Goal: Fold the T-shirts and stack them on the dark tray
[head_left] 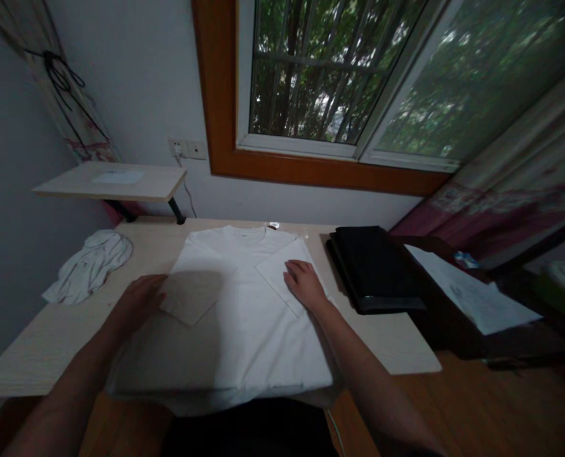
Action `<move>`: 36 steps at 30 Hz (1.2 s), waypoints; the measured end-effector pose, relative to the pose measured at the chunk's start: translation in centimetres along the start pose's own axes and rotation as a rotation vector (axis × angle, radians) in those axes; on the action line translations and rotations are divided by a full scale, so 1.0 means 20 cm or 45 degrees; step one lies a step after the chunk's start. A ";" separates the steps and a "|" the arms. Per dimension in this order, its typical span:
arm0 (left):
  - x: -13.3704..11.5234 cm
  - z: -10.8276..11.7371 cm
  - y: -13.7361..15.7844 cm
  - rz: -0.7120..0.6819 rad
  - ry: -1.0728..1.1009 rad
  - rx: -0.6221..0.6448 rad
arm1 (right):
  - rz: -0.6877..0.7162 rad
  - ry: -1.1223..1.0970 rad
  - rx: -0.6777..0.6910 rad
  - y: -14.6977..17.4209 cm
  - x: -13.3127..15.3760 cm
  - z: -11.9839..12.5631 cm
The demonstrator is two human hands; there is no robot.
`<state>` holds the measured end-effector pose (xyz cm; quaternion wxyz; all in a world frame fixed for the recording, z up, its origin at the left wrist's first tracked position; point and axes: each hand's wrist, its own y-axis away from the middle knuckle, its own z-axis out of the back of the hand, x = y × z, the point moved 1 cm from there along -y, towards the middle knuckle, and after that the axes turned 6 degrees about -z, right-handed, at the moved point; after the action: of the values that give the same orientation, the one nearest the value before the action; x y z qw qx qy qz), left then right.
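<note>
A white T-shirt (pixel 254 343) lies spread on the table, collar toward the wall, both sleeves folded in over its front. Its lower edge hangs over the near table edge. My left hand (pixel 142 299) touches the shirt's left side beside the folded sleeve (pixel 193 297), thumb and fingers apart, partly in shadow. On the right folded sleeve (pixel 282 276), my right hand (pixel 306 284) rests flat with its fingers stretched out. Neither hand appears to grip the cloth. A shadow covers the shirt's left half.
A crumpled whitish cloth (pixel 92 266) lies at the table's left. Behind it stands a small raised shelf (pixel 115 181) with a paper on top. Black folders (pixel 375 270) are stacked on the right, near a white sheet (pixel 473 289). A window (pixel 320 82) is beyond the table (pixel 397 349).
</note>
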<state>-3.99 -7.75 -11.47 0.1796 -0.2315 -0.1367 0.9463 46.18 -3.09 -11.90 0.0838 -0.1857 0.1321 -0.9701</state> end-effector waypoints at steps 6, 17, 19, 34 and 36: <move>0.06 -0.05 0.19 -0.065 -0.177 -0.013 | 0.025 -0.076 0.095 -0.09 0.39 -0.09; 0.04 -0.06 0.21 0.094 -0.117 -0.040 | -0.266 -0.201 0.404 -0.31 0.76 -0.24; 0.03 -0.06 0.21 0.084 -0.105 -0.051 | -0.270 -0.282 0.417 -0.36 0.77 -0.24; -0.01 -0.04 0.19 -0.025 -0.058 0.015 | -0.532 -0.863 0.550 -0.38 0.73 -0.28; 0.02 -0.03 0.12 -0.024 -0.013 0.004 | -0.566 -1.029 0.673 -0.33 0.74 -0.27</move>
<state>-4.63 -9.74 -12.97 0.1880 -0.2251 -0.1383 0.9460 29.80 1.33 -9.77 -0.0357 -0.5406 -0.2023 -0.8158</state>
